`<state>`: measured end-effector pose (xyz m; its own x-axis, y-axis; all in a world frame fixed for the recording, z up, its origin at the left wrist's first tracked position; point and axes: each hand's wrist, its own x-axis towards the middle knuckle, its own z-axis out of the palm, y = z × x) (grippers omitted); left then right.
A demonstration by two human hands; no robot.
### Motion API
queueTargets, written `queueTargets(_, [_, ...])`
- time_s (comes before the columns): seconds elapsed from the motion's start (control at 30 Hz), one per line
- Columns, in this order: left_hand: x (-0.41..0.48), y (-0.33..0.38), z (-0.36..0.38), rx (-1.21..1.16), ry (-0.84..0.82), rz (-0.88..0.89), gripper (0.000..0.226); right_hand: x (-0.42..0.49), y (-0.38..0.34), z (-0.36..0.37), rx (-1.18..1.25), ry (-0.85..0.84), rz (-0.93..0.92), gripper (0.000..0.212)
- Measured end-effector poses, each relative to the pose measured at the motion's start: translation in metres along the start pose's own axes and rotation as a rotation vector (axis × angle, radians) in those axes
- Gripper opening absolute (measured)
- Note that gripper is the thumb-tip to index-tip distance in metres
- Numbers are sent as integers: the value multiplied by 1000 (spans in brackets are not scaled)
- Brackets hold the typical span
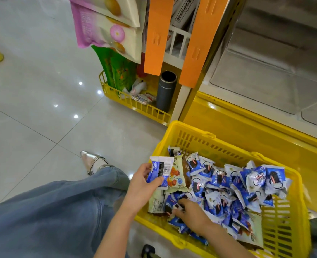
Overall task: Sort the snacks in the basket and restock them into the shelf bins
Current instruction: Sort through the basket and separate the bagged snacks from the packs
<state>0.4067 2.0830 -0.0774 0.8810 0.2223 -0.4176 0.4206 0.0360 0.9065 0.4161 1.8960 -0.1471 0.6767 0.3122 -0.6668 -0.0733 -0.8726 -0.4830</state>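
Basket (189, 128) holding blue snack packets (256, 177), some green

Fingertips of the right hand (193, 214) were buried among blue snack packets (256, 180); the yellow basket (289, 236) ran off the bottom edge; hanging pink bags (84, 25) were cropped at top; packet print was illegible.

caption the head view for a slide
Left hand holds blue packets; right hand reaches into the yellow basket.

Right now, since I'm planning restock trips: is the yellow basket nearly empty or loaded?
Loaded: blue-and-white snack packets pile across most of the yellow basket; only one end shows bare floor.
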Motion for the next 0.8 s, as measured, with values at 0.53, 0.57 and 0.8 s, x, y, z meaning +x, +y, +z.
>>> queueTargets(0.53, [-6, -16, 24, -32, 131, -20, 25, -46, -20, -86, 202, 330, -141, 31])
queueTargets(0.57, [-8, -16, 27, -89, 119, -43, 24, -52, -22, -92, 315, 342, -137, 29])
queueTargets(0.8, [-15, -7, 37, -566, -231, -142, 58, -67, -53, -73, 829, 117, -174, 13])
